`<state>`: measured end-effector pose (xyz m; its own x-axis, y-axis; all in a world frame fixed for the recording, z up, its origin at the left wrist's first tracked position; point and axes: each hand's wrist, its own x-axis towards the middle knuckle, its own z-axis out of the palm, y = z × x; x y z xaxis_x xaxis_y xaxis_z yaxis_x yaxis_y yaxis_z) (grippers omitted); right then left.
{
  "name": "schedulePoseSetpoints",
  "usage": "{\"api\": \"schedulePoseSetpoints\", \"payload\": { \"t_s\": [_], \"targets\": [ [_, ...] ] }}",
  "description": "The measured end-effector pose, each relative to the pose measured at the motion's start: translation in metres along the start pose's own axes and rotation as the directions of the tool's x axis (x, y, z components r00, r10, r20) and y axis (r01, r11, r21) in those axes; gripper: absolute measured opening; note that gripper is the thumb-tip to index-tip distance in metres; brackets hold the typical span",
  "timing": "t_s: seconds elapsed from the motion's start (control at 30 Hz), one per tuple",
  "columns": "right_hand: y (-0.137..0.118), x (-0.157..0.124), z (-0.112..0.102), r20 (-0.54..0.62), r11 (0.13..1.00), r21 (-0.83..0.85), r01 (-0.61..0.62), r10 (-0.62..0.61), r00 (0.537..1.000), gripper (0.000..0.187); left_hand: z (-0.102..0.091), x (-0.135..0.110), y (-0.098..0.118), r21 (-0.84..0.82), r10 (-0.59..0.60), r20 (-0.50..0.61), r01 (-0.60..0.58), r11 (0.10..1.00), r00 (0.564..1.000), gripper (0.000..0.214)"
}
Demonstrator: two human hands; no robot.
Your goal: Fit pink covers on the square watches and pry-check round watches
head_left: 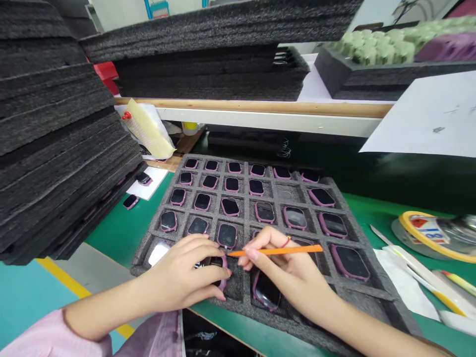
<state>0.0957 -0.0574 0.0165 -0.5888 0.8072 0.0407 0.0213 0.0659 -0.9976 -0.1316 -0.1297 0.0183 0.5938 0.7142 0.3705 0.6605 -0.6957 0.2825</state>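
Pointing left, long axis crosswise: orange stick (pixel 286 251)

Bright light; glare whitens 1 watch screen (pixel 158 254); edges stretch.

Floor (pixel 22 297): shows turquoise at lower left, crossed by a yellow line (pixel 74 287) next to a grey strip (pixel 96 267).
Bench top (pixel 111 230): is smooth, deep green, thinly edged along the near side.
Shelf (pixel 260 121): spans the view above the bench top, white along the front, topped by a wooden strip (pixel 223 105).
Recess (pixel 386 171): sits beneath the shelf, dark green fading to near black.
Back surface (pixel 119 17): looks pale, largely blocked from sight.
Paper sheet (pixel 427 114): hangs white over the shelf's right end.
Light: reaches bench top and floor brightly, weakens under the shelf; source out of sight.
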Motion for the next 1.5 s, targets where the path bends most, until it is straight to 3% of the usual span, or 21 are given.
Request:
{"api": "schedulePoseSetpoints", "payload": {
  "t_s": [0.2,0.33,0.47,0.57,0.67,0.73,0.83,1.03,1.13,1.23,1.4,1.5],
  "targets": [
    [0.011,-0.005,0.006,0.107,0.999,-0.038,0.009,-0.005,0.994,0.023,0.006,-0.001,0.001,-0.092,-0.060,-0.024,0.058,0.994,0.998,0.026],
    [0.014,-0.007,0.003,0.130,0.997,-0.070,0.041,-0.031,0.991,0.019,0.006,-0.004,0.000,-0.216,-0.165,0.006,0.163,0.963,0.986,0.043],
    [0.015,-0.007,0.003,0.138,0.989,-0.118,0.090,-0.073,0.988,0.018,0.007,-0.006,0.001,-0.234,-0.210,0.033,0.212,0.949,0.977,0.051],
    [0.016,-0.006,0.004,0.140,0.984,-0.137,0.114,-0.094,0.986,0.018,0.006,-0.005,0.001,-0.195,-0.211,0.020,0.210,0.958,0.977,0.053],
    [0.017,-0.008,0.004,0.121,0.984,-0.141,0.112,-0.095,0.988,0.017,0.002,-0.007,0.000,-0.053,-0.271,-0.033,0.269,0.962,0.962,0.059],
    [0.019,-0.009,0.003,0.125,0.980,-0.156,0.121,-0.102,0.987,0.016,-0.002,-0.009,-0.001,0.027,-0.296,-0.012,0.296,0.955,0.955,0.056],
    [0.017,-0.008,0.001,0.145,0.971,-0.192,0.145,-0.118,0.982,0.015,-0.008,-0.015,-0.005,0.052,-0.260,0.077,0.257,0.965,0.962,0.042],
    [-0.010,0.008,0.009,0.030,0.962,-0.212,0.173,-0.170,0.985,0.019,-0.019,-0.029,-0.008,0.067,-0.206,0.126,0.199,0.978,0.970,0.036],
    [-0.022,0.018,0.023,0.105,0.955,-0.237,0.178,-0.157,0.982,0.017,-0.025,-0.038,-0.008,0.043,-0.228,0.111,0.225,0.973,0.967,0.033],
    [-0.019,0.026,0.040,0.176,0.956,-0.234,0.175,-0.136,0.975,0.015,-0.027,-0.046,-0.011,-0.005,-0.215,0.072,0.216,0.976,0.974,0.030],
    [0.005,0.032,0.063,0.126,0.995,-0.042,0.090,-0.084,0.989,0.018,-0.018,-0.056,-0.019,0.000,-0.097,-0.104,0.097,0.995,0.990,0.029],
    [0.014,0.030,0.067,0.162,0.998,0.022,0.055,-0.058,0.985,0.022,-0.012,-0.059,-0.020,0.026,-0.095,-0.150,0.100,0.995,0.984,0.030]
  ]
}}
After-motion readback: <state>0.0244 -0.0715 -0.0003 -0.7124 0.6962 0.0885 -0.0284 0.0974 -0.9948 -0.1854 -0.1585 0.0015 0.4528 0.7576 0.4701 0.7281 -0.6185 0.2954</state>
